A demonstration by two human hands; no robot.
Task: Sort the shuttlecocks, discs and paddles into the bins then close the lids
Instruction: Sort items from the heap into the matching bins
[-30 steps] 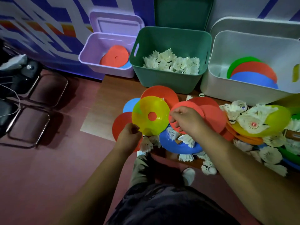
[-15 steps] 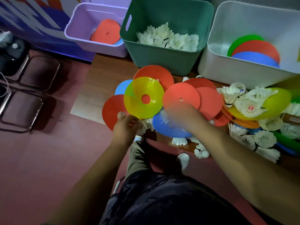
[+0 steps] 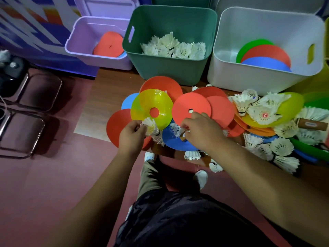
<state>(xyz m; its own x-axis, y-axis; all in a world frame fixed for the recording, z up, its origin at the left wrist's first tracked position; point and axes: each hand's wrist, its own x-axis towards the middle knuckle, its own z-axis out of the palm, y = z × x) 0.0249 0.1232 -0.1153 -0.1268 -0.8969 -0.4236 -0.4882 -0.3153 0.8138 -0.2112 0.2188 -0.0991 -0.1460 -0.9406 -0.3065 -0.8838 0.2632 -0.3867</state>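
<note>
Pinching a shuttlecock point(image 3: 149, 126) in the left hand point(image 3: 132, 135), at six o'clock of the yellow disc point(image 3: 154, 101). Curling right hand point(image 3: 202, 130) over second shuttlecock point(image 3: 175, 130) on blue disc point(image 3: 171, 142), grip unclear; green bin point(image 3: 165, 68) at twelve o'clock.

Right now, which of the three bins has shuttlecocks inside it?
The green bin, standing in the middle: white shuttlecocks fill its bottom. The purple bin on its left and the white bin on its right hold only flat round coloured pieces.

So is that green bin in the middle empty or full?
Partly full: the green plastic bin holds a pile of white feathered shuttlecocks on its bottom, with bare wall above them.
</note>
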